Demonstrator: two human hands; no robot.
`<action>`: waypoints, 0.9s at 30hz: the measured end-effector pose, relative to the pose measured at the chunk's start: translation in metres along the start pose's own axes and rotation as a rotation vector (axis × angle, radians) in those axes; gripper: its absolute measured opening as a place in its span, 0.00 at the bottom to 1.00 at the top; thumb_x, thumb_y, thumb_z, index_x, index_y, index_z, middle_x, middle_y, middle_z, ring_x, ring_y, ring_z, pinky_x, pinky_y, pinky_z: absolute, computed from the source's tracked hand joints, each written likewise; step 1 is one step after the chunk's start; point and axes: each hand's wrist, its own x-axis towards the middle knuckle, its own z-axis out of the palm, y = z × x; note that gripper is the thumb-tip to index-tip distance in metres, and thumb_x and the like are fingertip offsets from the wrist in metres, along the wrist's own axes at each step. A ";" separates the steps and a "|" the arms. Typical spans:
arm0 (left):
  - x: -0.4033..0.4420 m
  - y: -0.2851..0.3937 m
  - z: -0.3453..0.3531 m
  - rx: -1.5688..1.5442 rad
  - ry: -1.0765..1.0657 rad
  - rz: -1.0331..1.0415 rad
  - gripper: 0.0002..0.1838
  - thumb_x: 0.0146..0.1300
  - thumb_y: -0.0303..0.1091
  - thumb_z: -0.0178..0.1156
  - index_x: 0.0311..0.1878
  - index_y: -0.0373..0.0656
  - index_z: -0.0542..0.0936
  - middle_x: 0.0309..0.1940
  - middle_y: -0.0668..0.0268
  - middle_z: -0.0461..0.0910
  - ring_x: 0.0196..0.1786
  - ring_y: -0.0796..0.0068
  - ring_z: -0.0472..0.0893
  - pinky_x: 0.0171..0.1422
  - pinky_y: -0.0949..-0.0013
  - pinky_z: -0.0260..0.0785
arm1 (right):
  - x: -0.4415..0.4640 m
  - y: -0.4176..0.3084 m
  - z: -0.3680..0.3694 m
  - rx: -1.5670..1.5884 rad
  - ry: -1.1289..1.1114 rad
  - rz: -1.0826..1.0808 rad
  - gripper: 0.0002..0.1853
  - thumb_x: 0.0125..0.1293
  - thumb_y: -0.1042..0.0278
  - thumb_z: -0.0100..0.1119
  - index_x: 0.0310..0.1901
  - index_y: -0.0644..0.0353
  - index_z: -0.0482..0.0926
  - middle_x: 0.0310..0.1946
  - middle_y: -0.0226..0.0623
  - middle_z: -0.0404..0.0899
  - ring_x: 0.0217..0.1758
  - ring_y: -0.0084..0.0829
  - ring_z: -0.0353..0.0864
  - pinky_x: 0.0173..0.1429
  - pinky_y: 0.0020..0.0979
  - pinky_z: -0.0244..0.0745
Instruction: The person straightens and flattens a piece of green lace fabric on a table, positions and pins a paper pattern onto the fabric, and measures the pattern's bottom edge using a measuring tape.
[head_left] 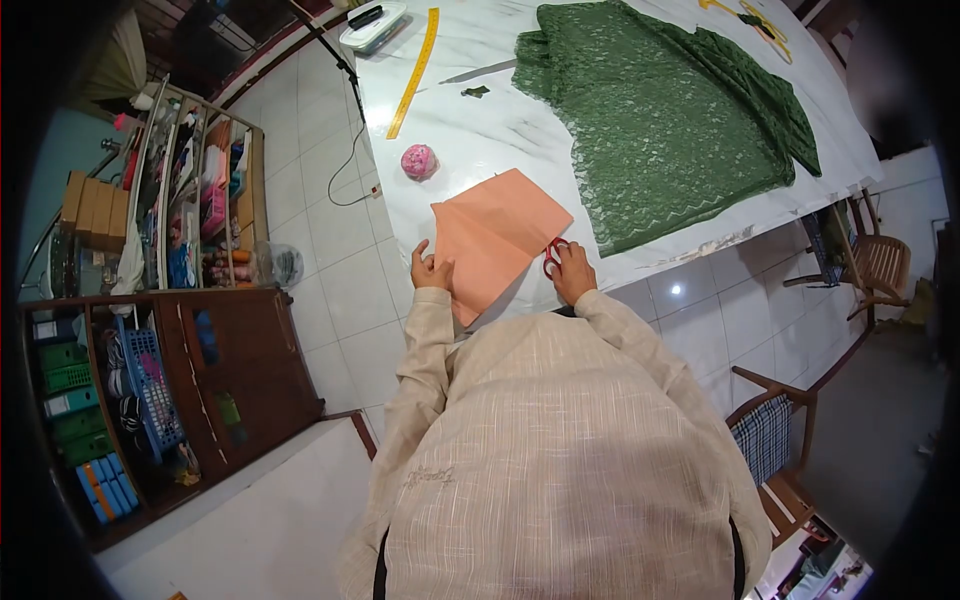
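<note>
Scissors (pixel 550 259), red-handled, in the right hand (pixel 574 272), its fingers curled around the loops, right beside the orange sheet (pixel 503 232)! That sheet lies at the desk's (pixel 500 125) near edge, and the left hand (pixel 431 268), half open, touches its left side; can't tell if it's pinching. Pink ball (pixel 419 162) just beyond, green lace (pixel 680 130) spread out right.

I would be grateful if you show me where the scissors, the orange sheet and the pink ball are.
Scissors (pixel 549 260): head view, on the red handle.
Orange sheet (pixel 503 240): head view, near its middle.
Pink ball (pixel 419 162): head view, on its middle.
</note>
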 end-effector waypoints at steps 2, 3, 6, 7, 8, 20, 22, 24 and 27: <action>0.009 -0.017 -0.007 0.113 0.005 -0.003 0.17 0.45 0.20 0.60 0.42 0.37 0.76 0.29 0.62 0.77 0.31 0.75 0.74 0.39 0.77 0.69 | 0.001 -0.001 -0.001 -0.006 -0.008 0.006 0.19 0.52 0.73 0.54 0.48 0.63 0.68 0.45 0.44 0.65 0.45 0.44 0.68 0.42 0.40 0.71; 0.013 -0.025 -0.010 0.170 0.007 -0.005 0.17 0.45 0.20 0.60 0.43 0.36 0.76 0.30 0.62 0.78 0.32 0.75 0.75 0.40 0.77 0.69 | 0.002 -0.001 -0.001 -0.009 -0.013 0.010 0.19 0.52 0.73 0.54 0.48 0.63 0.68 0.44 0.44 0.65 0.45 0.44 0.68 0.42 0.40 0.71; 0.017 -0.043 -0.017 0.155 -0.015 -0.016 0.17 0.46 0.20 0.60 0.43 0.35 0.76 0.32 0.61 0.78 0.34 0.74 0.76 0.41 0.77 0.69 | 0.004 -0.002 -0.002 -0.060 -0.036 0.018 0.20 0.52 0.72 0.54 0.49 0.63 0.67 0.44 0.43 0.66 0.44 0.44 0.69 0.42 0.39 0.71; 0.017 -0.047 -0.019 0.148 -0.025 -0.023 0.17 0.46 0.21 0.61 0.43 0.35 0.75 0.33 0.60 0.79 0.35 0.74 0.76 0.41 0.77 0.69 | 0.005 -0.002 -0.002 -0.086 -0.049 0.022 0.21 0.52 0.72 0.54 0.49 0.63 0.67 0.44 0.43 0.66 0.44 0.44 0.69 0.42 0.38 0.71; 0.017 -0.052 -0.021 0.141 -0.037 -0.029 0.17 0.46 0.21 0.61 0.44 0.35 0.75 0.35 0.60 0.79 0.36 0.73 0.76 0.41 0.77 0.69 | 0.005 -0.002 -0.002 -0.112 -0.061 0.027 0.21 0.52 0.72 0.54 0.50 0.62 0.67 0.44 0.43 0.66 0.43 0.44 0.70 0.42 0.37 0.71; -0.009 0.041 0.002 -0.325 -0.229 -0.227 0.16 0.48 0.22 0.60 0.44 0.35 0.74 0.33 0.63 0.78 0.32 0.78 0.74 0.39 0.80 0.67 | 0.033 -0.048 -0.042 0.059 -0.010 -0.171 0.20 0.53 0.71 0.55 0.50 0.60 0.69 0.42 0.39 0.68 0.39 0.39 0.72 0.38 0.33 0.70; -0.015 0.071 -0.002 -0.407 -0.296 -0.223 0.16 0.48 0.22 0.57 0.44 0.36 0.74 0.31 0.64 0.77 0.30 0.79 0.73 0.39 0.81 0.66 | 0.050 -0.061 -0.056 0.288 -0.006 -0.218 0.21 0.54 0.69 0.56 0.52 0.59 0.69 0.43 0.38 0.68 0.40 0.37 0.71 0.38 0.33 0.70; -0.017 0.102 0.004 -0.488 -0.363 -0.212 0.15 0.49 0.22 0.55 0.43 0.36 0.74 0.30 0.65 0.77 0.28 0.80 0.72 0.38 0.82 0.65 | 0.055 -0.074 -0.069 0.405 0.000 -0.248 0.22 0.54 0.68 0.56 0.52 0.59 0.69 0.44 0.38 0.68 0.41 0.36 0.71 0.39 0.32 0.70; -0.029 0.147 0.012 -0.609 -0.472 -0.190 0.15 0.49 0.22 0.52 0.43 0.37 0.73 0.29 0.67 0.76 0.26 0.81 0.70 0.37 0.84 0.63 | 0.056 -0.090 -0.088 0.481 0.060 -0.195 0.22 0.55 0.65 0.58 0.52 0.60 0.70 0.44 0.37 0.70 0.40 0.34 0.71 0.42 0.30 0.69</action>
